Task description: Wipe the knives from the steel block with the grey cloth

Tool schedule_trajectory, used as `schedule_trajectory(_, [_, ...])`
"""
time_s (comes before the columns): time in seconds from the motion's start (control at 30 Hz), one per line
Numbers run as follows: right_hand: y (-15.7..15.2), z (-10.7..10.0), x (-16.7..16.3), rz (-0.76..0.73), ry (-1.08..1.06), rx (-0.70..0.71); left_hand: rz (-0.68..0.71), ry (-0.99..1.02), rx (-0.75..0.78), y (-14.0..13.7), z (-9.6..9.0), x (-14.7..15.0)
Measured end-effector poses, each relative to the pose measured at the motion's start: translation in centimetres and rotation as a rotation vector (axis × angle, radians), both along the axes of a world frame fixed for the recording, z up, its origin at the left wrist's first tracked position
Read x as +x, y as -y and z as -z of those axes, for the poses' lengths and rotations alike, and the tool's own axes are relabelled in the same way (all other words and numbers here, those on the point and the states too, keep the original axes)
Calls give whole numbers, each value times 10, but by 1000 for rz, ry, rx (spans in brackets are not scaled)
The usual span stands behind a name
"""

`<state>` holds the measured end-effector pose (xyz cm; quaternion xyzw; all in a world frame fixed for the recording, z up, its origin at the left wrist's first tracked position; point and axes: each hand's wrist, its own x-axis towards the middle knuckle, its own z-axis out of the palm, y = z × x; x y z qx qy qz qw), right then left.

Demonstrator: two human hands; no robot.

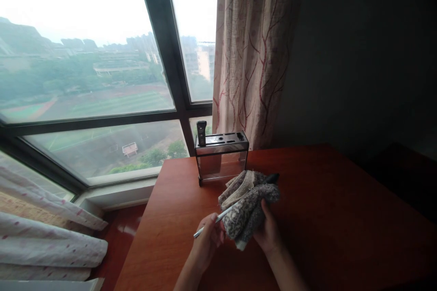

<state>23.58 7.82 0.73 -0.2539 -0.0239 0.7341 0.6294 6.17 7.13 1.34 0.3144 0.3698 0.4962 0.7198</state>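
Note:
My left hand (212, 232) is closed around a slim silvery rod-like thing (198, 233), its near end sticking out to the lower left. The rod runs up to the right, against a bunched grey-and-white patterned cloth (242, 209). From the far side of the cloth pokes a dark pointed end (273, 178); whether it belongs to the rod I cannot tell. My right hand (268, 229) grips the cloth from the right, thumb on top, other fingers mostly hidden. Both hands are above the table, in front of a clear-sided knife block (221, 148) with one dark-handled knife (201, 133) upright in its left end.
The reddish-brown wooden table (327, 227) extends to the right into shadow. Behind the knife block hangs a patterned curtain (252, 54), beside a large window with a dark frame (179, 86). More curtain fabric (51, 241) lies at the lower left, past the table's left edge.

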Motion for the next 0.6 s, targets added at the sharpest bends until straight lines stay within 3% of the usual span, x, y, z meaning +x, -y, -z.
schedule_trajectory(0.17, [-3,-3,-3,102,172,5,-51,-55,-38,0,1,1])
schedule_trajectory(0.37, [-3,-8,0,181,378,-7,-18,91,-61,-3,3,-3])
schedule_trajectory(0.5, [1,-7,4,146,276,-30,19,154,-53,-5,5,-5])
schedule_trajectory(0.6, [4,-10,6,-8,132,-47,40,135,-40,-6,5,-6])
